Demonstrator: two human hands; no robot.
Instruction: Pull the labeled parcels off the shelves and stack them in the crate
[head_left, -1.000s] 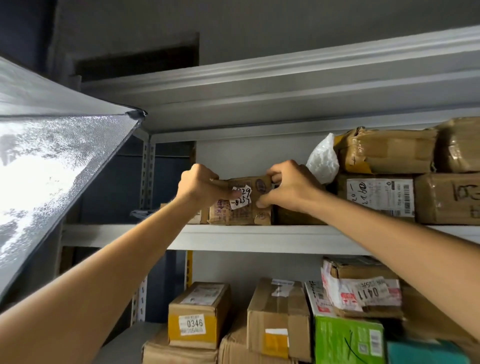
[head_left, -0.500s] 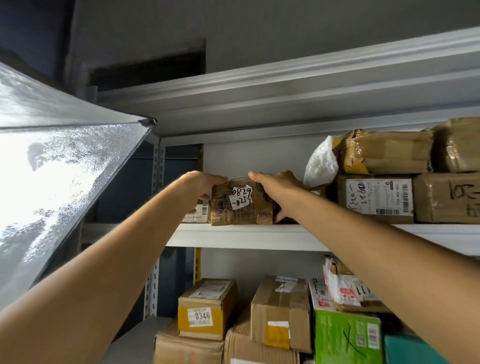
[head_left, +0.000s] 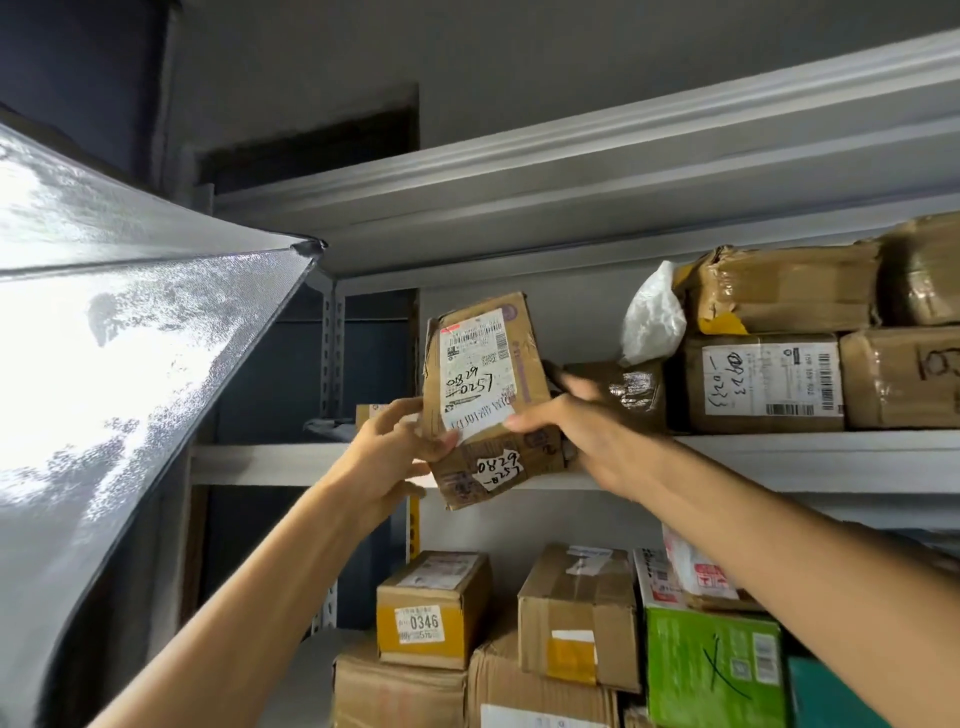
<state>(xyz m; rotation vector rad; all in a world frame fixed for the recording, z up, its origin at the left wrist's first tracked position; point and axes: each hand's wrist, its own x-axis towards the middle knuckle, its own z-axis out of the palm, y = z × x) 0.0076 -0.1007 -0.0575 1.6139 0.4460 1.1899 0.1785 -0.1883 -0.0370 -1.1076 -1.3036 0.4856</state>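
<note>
Parcel (head_left: 483, 364) tilts between left hand (head_left: 389, 457) and right hand (head_left: 576, 436), fingers clasping both sides.

I hold the parcel (head_left: 488, 400) tilted in front of the middle shelf (head_left: 779, 457), with my left hand (head_left: 395, 452) on its left lower edge and my right hand (head_left: 576, 441) on its right. Behind my right hand a small wrapped parcel (head_left: 631, 389) sits on that shelf, with a bag (head_left: 652, 317) above it. To the right stands a labelled box (head_left: 763, 384) with a taped parcel (head_left: 784, 288) stacked on it. On the level below, the box marked 0346 (head_left: 431, 608) rests on a larger carton (head_left: 400, 696), and another box (head_left: 579, 613) stands just to its right. A slanted panel (head_left: 130, 364) rises at my left.
</note>
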